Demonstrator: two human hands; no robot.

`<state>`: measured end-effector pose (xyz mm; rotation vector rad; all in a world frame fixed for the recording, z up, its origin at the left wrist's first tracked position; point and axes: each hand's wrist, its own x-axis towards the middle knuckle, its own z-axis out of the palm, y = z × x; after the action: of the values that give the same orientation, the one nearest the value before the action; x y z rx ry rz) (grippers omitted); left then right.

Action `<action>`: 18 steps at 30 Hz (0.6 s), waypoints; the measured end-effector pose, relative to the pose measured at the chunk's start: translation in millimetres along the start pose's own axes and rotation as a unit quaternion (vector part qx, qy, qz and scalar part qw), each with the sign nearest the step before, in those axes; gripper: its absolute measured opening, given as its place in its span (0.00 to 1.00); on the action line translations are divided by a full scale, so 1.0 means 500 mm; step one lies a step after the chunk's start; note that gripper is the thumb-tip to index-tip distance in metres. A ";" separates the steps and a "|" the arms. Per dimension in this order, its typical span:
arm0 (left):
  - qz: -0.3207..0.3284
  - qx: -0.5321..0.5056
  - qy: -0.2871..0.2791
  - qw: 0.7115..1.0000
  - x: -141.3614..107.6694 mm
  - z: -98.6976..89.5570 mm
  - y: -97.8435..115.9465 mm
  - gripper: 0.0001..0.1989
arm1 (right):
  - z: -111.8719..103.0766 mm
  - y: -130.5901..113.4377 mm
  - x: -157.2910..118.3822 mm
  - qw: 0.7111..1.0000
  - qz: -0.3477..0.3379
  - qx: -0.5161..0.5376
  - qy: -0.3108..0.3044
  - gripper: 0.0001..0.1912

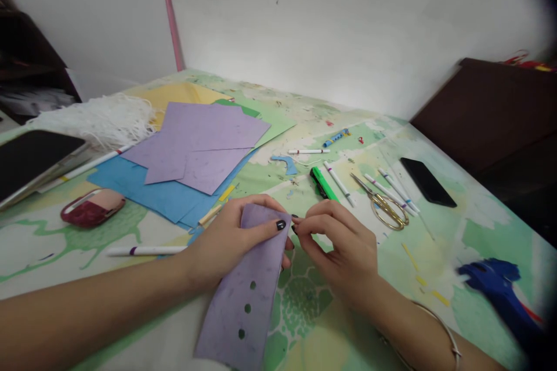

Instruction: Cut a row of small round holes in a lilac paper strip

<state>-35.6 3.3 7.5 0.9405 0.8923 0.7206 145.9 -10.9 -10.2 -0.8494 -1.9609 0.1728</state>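
A strip of purple paper [232, 310] with a row of three punched holes hangs from my left hand [235, 232]. The left thumb presses on its face near the top while the fingers lie behind it. My right hand [342, 240] is closed, thumb and index finger pinched at the strip's upper right corner. Whether those fingertips grip the edge or something tiny is hidden. Beyond my right hand lie a green box cutter [324, 184] and gold-handled scissors [385, 207].
Purple sheets [209, 127] overlap blue paper [139, 188] at the back left, beside white shredded strands [100, 119]. A maroon case [93, 207] sits at left. Felt-tip pens [339, 182], a black phone [427, 181] and a blue tool [496, 281], perhaps a glue gun, lie at right.
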 end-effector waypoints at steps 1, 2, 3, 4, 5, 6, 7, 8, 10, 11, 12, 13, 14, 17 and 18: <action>0.005 0.001 -0.002 1.000 0.000 -0.001 -0.001 0.09 | -0.001 -0.001 0.001 1.000 0.015 0.013 -0.001 0.10; 0.010 0.003 -0.005 1.000 0.001 -0.002 -0.002 0.09 | -0.002 -0.002 0.002 0.999 0.032 0.030 -0.001 0.10; 0.015 0.004 -0.009 1.000 0.001 -0.003 -0.004 0.09 | -0.002 -0.003 0.003 0.998 0.050 0.048 0.000 0.09; 0.021 0.005 -0.012 1.000 0.002 -0.004 -0.005 0.09 | -0.002 -0.003 0.004 0.996 0.068 0.065 0.003 0.09; 0.026 0.006 -0.016 1.000 0.002 -0.005 -0.006 0.09 | -0.001 -0.004 0.005 0.993 0.085 0.079 0.007 0.08; 0.029 0.006 -0.019 0.999 0.002 -0.006 -0.007 0.09 | 0.000 -0.004 0.005 0.991 0.100 0.091 0.010 0.08; 0.031 0.005 -0.021 0.999 0.002 -0.007 -0.007 0.09 | 0.002 -0.004 0.005 0.988 0.113 0.102 0.012 0.08; 0.033 0.003 -0.022 0.999 0.002 -0.007 -0.007 0.09 | 0.003 -0.004 0.004 0.986 0.124 0.113 0.012 0.08; 0.033 -0.001 -0.024 0.999 0.001 -0.008 -0.005 0.10 | 0.007 -0.005 0.003 0.980 0.142 0.136 0.011 0.08; 0.032 -0.001 -0.023 0.999 0.000 -0.008 -0.004 0.10 | 0.008 -0.005 0.003 0.978 0.148 0.147 0.012 0.09; 0.030 0.000 -0.021 0.999 0.000 -0.007 -0.003 0.10 | 0.009 -0.005 0.003 0.976 0.153 0.157 0.015 0.09; 0.028 0.001 -0.017 0.999 0.000 -0.007 -0.003 0.10 | 0.010 -0.005 0.004 0.974 0.158 0.163 0.020 0.09; 0.025 0.003 -0.013 1.000 0.000 -0.007 -0.002 0.10 | 0.011 -0.004 0.004 0.972 0.162 0.169 0.027 0.09; 0.013 -0.004 0.007 1.000 0.004 -0.008 -0.002 0.13 | 0.011 0.004 0.008 0.961 0.188 0.196 0.049 0.08; 0.010 -0.012 0.014 1.000 0.006 -0.009 -0.002 0.14 | 0.010 0.007 0.009 0.955 0.203 0.210 0.054 0.08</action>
<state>-38.0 6.9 4.3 0.9203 0.8988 0.7617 142.0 -4.2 -11.2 -0.9393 -1.5467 0.7423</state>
